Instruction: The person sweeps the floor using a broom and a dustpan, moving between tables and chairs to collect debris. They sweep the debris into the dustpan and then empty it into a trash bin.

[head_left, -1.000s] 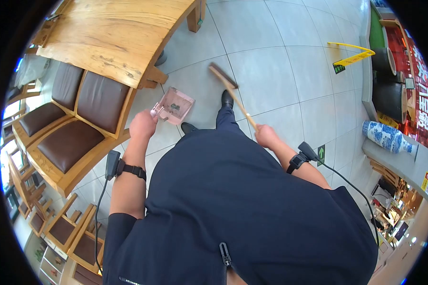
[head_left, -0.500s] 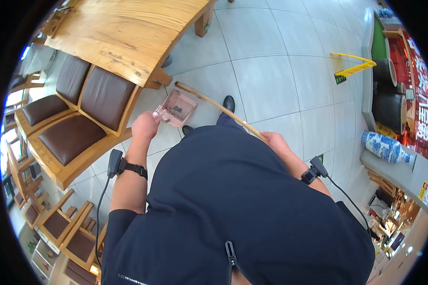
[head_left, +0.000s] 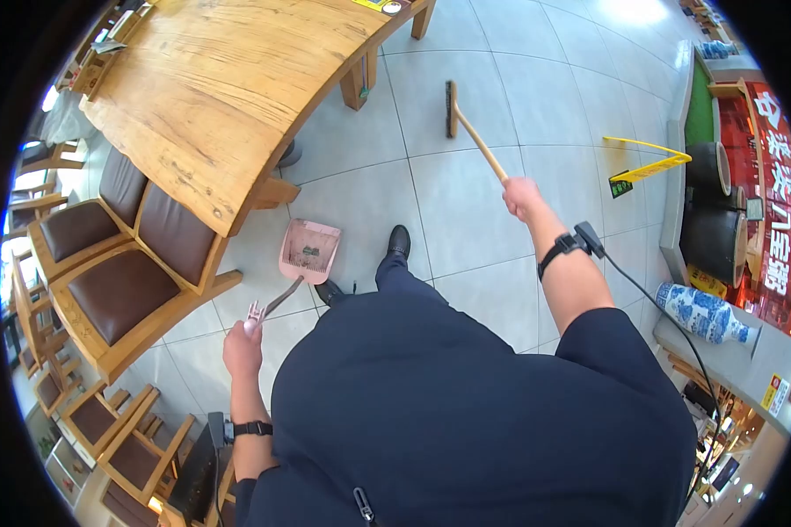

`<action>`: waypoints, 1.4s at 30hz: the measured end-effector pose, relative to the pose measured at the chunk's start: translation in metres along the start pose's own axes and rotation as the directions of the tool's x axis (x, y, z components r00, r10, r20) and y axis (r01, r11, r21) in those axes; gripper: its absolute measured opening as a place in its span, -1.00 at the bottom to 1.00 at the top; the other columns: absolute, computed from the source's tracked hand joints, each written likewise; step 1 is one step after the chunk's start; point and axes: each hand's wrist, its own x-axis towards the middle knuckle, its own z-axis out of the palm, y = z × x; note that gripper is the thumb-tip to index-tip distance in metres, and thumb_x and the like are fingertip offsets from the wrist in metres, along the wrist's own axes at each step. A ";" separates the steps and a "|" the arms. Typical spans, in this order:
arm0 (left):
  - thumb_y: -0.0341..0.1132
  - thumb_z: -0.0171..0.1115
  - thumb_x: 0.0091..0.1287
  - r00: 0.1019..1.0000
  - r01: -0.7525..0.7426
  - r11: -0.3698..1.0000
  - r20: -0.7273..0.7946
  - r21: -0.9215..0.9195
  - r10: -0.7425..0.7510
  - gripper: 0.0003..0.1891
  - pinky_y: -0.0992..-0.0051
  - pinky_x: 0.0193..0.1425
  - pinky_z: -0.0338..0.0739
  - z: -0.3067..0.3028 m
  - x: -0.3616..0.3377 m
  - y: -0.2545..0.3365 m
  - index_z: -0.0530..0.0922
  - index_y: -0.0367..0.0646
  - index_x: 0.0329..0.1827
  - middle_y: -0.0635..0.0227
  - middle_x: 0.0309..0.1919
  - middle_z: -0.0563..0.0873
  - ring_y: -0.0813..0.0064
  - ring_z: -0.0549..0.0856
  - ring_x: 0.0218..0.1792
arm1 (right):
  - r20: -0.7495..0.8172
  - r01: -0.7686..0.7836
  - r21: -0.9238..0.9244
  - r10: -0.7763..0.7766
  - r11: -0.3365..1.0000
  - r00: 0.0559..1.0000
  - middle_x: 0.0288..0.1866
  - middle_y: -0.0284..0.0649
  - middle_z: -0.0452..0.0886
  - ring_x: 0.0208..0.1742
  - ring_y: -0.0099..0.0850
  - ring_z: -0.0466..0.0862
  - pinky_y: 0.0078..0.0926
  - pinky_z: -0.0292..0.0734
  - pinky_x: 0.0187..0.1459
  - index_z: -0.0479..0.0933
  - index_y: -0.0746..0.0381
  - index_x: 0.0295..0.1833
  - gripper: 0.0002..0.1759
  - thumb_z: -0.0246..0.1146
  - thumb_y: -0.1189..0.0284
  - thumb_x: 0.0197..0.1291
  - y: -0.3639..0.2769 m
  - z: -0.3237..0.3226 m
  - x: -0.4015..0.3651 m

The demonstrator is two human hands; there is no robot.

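Note:
My left hand [head_left: 243, 348] is closed around the top of the long handle of a pink dustpan [head_left: 323, 235]. The pan lies on the floor tiles beside my left shoe, with some dark debris in it. Stretched out to the right, my right hand [head_left: 523, 198] grips the wooden stick of a broom [head_left: 452, 109]. Its narrow dark-bristled head is out over the tiles, well forward of my feet and away from the dustpan.
A large wooden table [head_left: 228, 83] stands at the left front, with brown padded chairs [head_left: 114, 285] along it. A yellow floor sign [head_left: 650, 169] is at the right. Beyond it a ledge holds dark jars [head_left: 710, 237] and a blue-and-white vase [head_left: 705, 314].
My right hand has swung the broom forward and right, away from the dustpan. The dustpan sits lower in view, and my left hand has moved back, showing more of its handle.

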 end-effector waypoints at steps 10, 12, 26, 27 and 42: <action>-0.13 0.25 0.18 0.997 0.079 0.997 -0.011 0.008 -0.079 -0.71 0.13 -0.25 0.48 0.004 -0.031 0.028 0.47 -0.19 -0.37 0.06 -0.40 0.64 0.01 0.61 -0.29 | 0.092 -0.003 0.193 -0.015 0.981 0.996 -0.64 -0.32 0.35 -0.79 -0.64 0.21 -0.73 0.09 -0.83 0.34 0.28 -0.32 -0.82 0.01 0.39 0.26 -0.113 0.082 0.070; -0.13 0.25 0.18 0.998 0.058 0.998 0.003 0.023 -0.058 -0.71 0.13 -0.25 0.48 0.005 -0.034 0.030 0.47 -0.20 -0.37 0.07 -0.39 0.64 0.01 0.62 -0.29 | 0.111 -0.020 0.164 0.002 0.986 0.994 -0.65 -0.32 0.35 -0.78 -0.63 0.23 -0.72 0.12 -0.82 0.35 0.28 -0.31 -0.83 0.02 0.39 0.25 -0.103 0.087 0.070; -0.11 0.23 0.18 0.986 -0.167 0.983 0.025 0.072 0.165 -0.71 0.13 -0.22 0.49 0.031 -0.039 -0.019 0.49 -0.18 -0.32 0.10 -0.34 0.64 0.04 0.62 -0.25 | 0.052 -0.101 -0.116 0.108 0.988 0.993 -0.74 -0.27 0.30 -0.84 -0.42 0.26 -0.39 0.13 -0.82 0.47 0.21 -0.32 -0.76 -0.07 0.37 0.26 0.144 0.055 -0.062; -0.11 0.23 0.18 0.984 -0.179 0.981 0.027 0.069 0.177 -0.71 0.13 -0.22 0.49 0.034 -0.040 -0.026 0.49 -0.18 -0.32 0.11 -0.34 0.64 0.04 0.62 -0.25 | 0.042 -0.176 -0.059 0.179 0.983 0.983 -0.74 -0.30 0.27 -0.84 -0.44 0.23 -0.42 0.10 -0.82 0.46 0.19 -0.31 -0.77 -0.07 0.35 0.27 0.162 0.056 -0.078; -0.10 0.21 0.20 0.922 -0.381 0.923 -0.045 0.056 0.384 -0.71 0.13 -0.22 0.49 0.067 -0.065 -0.101 0.49 -0.18 -0.31 0.09 -0.33 0.64 0.04 0.62 -0.25 | -0.033 -0.194 0.091 0.198 0.977 0.980 -0.68 -0.42 0.29 -0.77 -0.62 0.19 -0.63 0.05 -0.78 0.42 0.19 0.16 -0.63 0.03 0.36 0.26 0.363 0.087 -0.306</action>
